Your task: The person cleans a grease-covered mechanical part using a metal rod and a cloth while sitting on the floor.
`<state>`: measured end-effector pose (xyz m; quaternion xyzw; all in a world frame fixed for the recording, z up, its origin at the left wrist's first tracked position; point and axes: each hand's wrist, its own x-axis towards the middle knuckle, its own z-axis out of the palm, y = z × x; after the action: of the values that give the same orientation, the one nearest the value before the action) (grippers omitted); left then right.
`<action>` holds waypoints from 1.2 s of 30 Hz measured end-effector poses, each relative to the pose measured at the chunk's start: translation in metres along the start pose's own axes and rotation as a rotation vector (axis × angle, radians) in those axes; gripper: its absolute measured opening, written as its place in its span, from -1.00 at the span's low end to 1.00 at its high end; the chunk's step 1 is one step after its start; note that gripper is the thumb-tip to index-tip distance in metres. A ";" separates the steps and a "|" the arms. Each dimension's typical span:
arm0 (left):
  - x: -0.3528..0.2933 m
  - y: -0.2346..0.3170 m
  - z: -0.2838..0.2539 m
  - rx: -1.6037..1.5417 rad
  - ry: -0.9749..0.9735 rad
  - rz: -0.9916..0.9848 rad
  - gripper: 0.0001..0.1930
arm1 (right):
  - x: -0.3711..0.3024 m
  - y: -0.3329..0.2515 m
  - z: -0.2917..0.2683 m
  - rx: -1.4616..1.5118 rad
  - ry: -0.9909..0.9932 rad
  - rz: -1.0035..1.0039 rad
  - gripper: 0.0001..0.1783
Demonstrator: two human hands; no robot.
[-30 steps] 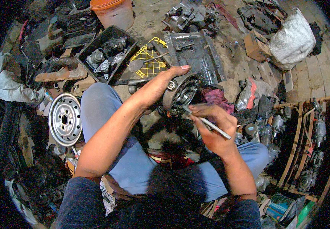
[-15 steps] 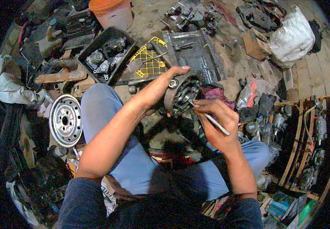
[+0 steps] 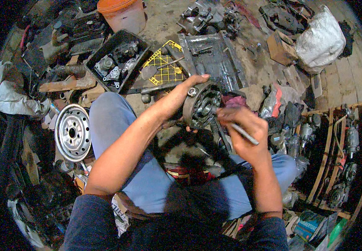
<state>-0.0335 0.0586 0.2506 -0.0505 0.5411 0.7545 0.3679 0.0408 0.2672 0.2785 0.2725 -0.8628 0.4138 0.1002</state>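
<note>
A round, dark metal machine part with a thick ring-like rim and a hollow, ribbed inside is held up over my lap. My left hand is wrapped round its left side, thumb along the top and fingertips showing underneath. A bolt head sits on the rim near the thumb. In my right hand, closed and slightly smeared by motion, is a thin grey metal rod. The rod's back end sticks out toward my wrist; its front tip, near the part's open face, is hidden by my fingers.
Beyond my hands lie a black metal tray, a yellow plastic grid and a black bin of metal parts. A silver wheel rim leans by my left knee. A purple cloth lies behind my right hand.
My right hand has moved slightly right and down with the rod, away from the machine part. The part in my left hand has shifted a little rightward and down.
</note>
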 end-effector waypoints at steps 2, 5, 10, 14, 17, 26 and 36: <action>0.002 -0.002 -0.002 0.017 -0.011 0.044 -0.30 | 0.002 -0.002 0.000 -0.034 0.015 -0.032 -0.73; 0.005 -0.004 -0.004 0.020 -0.035 0.082 -0.27 | 0.003 -0.002 0.001 -0.047 0.035 -0.035 -0.72; 0.022 -0.021 -0.016 0.007 -0.048 0.031 -0.23 | 0.001 -0.013 0.004 0.096 -0.018 0.042 -0.74; 0.027 -0.026 -0.024 0.098 -0.023 0.039 -0.31 | 0.004 -0.003 0.005 0.016 0.075 -0.026 -0.74; 0.020 -0.028 -0.024 0.117 0.000 0.060 -0.44 | -0.002 -0.014 0.010 0.028 -0.044 0.040 -0.75; 0.028 -0.038 -0.036 0.357 -0.017 0.180 -0.65 | 0.001 -0.007 0.008 0.074 -0.056 -0.004 -0.74; 0.039 -0.034 -0.045 0.433 -0.044 0.187 -0.79 | 0.000 -0.010 0.008 0.029 -0.023 0.006 -0.74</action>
<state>-0.0555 0.0451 0.1870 0.0964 0.6845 0.6526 0.3103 0.0470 0.2560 0.2800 0.2761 -0.8587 0.4233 0.0851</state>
